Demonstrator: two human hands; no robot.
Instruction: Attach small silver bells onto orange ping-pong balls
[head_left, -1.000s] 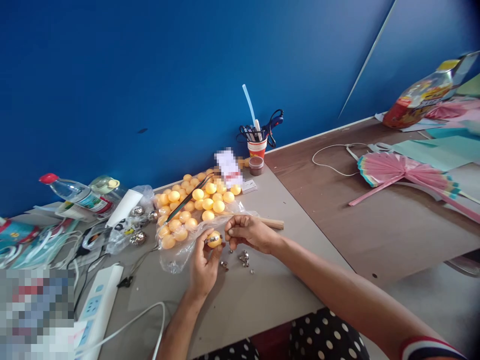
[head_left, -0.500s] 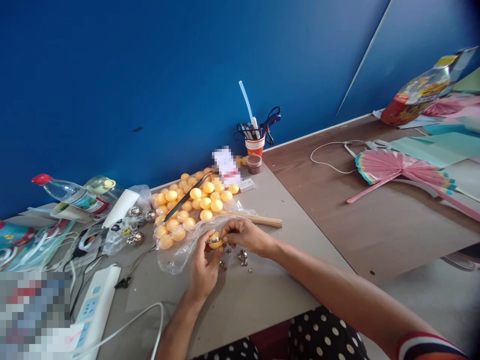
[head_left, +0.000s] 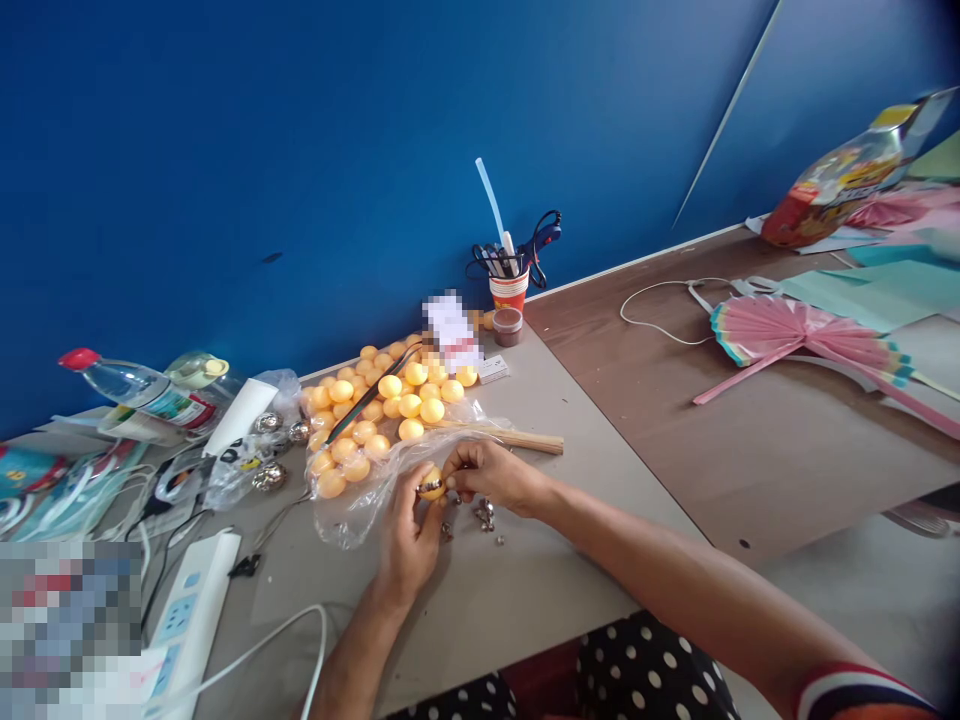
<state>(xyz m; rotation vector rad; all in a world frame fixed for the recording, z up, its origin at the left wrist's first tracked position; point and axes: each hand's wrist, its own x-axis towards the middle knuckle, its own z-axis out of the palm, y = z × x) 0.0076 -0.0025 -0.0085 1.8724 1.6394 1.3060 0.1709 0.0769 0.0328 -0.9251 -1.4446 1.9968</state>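
Observation:
An orange ping-pong ball (head_left: 430, 486) with a row of small shiny silver pieces across it is held by my left hand (head_left: 411, 540), thumb and fingers curled around it. Right beside the ball is my right hand (head_left: 484, 475), its thumb and fingers pinched together. Whatever may be between those fingertips is too small to make out. Loose silver pieces (head_left: 486, 514) lie on the table just below my hands. Behind them, many more orange balls (head_left: 376, 446) sit in and on a clear plastic bag (head_left: 341, 520).
Silver-covered balls (head_left: 268, 476), bottles (head_left: 161, 393) and a white power strip (head_left: 187, 600) with cables are on the left. A wooden stick (head_left: 529, 440) lies behind my right hand. Farther back stands a cup (head_left: 510, 291) of pens; a pink paper fan (head_left: 806, 335) is at right.
The ball has turned slightly in my left hand, so its silver row sits at a different angle. My right fingertips have shifted a little downward beside it.

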